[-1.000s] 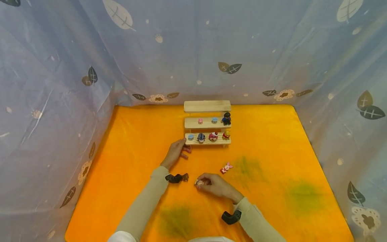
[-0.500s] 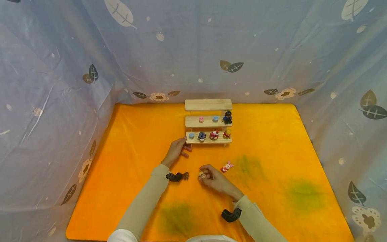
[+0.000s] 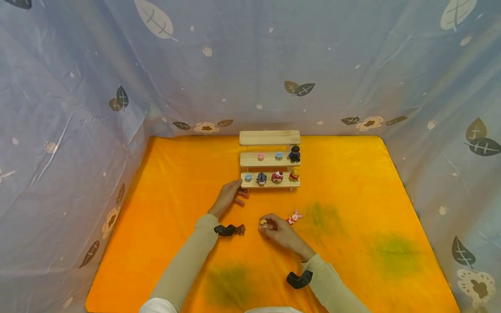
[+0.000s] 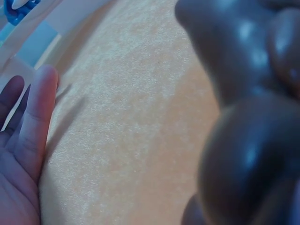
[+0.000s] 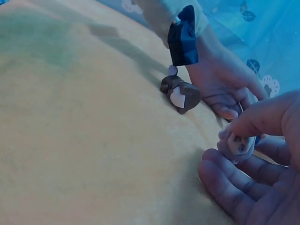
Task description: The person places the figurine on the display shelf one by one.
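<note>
My right hand (image 3: 279,230) pinches a small pale figurine with a yellow top (image 3: 263,223) between thumb and fingers, over the orange cloth. In the right wrist view a light face with dark marks shows on the figurine (image 5: 237,144). My left hand (image 3: 228,196) rests at the left end of the lowest step of a wooden stepped shelf (image 3: 270,138), its fingers fairly straight in the left wrist view. Beside the left wrist lies a brown figurine (image 3: 240,230), which looms large and blurred in that view. Right of my right hand lies a pink rabbit-eared figurine (image 3: 294,217).
On the lowest step stand a light blue piece (image 3: 248,178), a grey-blue figurine (image 3: 261,178), a red-and-white one (image 3: 277,177) and a yellow-and-red bear (image 3: 294,175). The middle step bears a pink piece (image 3: 260,157), a blue piece (image 3: 278,155) and a dark-haired figure (image 3: 294,154). Curtains (image 3: 219,65) surround the cloth.
The right hand has moved slightly up and to the right with the pale figurine, which has turned in its fingers. The left hand has stayed at the shelf.
</note>
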Demonstrator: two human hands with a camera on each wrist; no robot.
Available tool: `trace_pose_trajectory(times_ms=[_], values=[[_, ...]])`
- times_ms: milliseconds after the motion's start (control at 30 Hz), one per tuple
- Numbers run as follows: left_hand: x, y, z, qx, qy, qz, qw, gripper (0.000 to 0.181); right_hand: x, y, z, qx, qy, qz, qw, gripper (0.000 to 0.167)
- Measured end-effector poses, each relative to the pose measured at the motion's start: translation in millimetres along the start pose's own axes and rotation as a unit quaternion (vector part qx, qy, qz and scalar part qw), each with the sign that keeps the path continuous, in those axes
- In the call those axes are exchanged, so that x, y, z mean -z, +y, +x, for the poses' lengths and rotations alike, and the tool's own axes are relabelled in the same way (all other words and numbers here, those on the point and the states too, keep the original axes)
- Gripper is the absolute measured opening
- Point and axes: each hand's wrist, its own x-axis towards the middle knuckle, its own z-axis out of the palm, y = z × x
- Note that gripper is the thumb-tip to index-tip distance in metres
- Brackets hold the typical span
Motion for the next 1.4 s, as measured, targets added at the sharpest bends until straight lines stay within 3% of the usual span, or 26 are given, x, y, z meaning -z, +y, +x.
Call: trace_pose_trajectory(times_ms=[300, 500, 600, 767, 900, 1233, 1400], values=[[2.4, -1.0, 3.1, 0.012, -0.007, -0.019, 0.9997, 0.060, 0.9, -3.6, 2.8, -0.006, -0.018, 0.035, 0.9992, 0.026], [4.4, -0.4, 3.2, 0.016, -0.014, -0.034, 0.9992, 0.056, 2.0, -5.3, 2.5, -0.023, -0.032, 0.068, 0.9969, 0.031], [5.3, -0.6, 2.5, 0.020, -0.016, -0.040, 0.9989, 0.056, 3.8, -5.6, 1.7, -0.017, -0.030, 0.059, 0.9977, 0.034], [6.7, -1.9, 0.8, 0.018, -0.021, -0.050, 0.9983, 0.057, 8.8, -7.2, 1.4, 0.014, -0.014, 0.016, 0.9997, 0.037], [7.2, -2.2, -0.1, 0.014, -0.021, -0.052, 0.9983, 0.057, 15.3, -14.6, 4.8, 0.043, -0.003, 0.014, 0.9990, 0.040], [7.7, -1.7, 0.0, 0.008, -0.024, -0.063, 0.9977, 0.058, 33.8, -51.6, 19.4, 0.066, 0.080, 0.107, 0.9889, 0.036], [8.2, -3.3, 1.3, 0.009, -0.027, -0.060, 0.9978, 0.058, 39.9, -61.5, 20.7, 0.071, 0.095, 0.133, 0.9840, 0.039]])
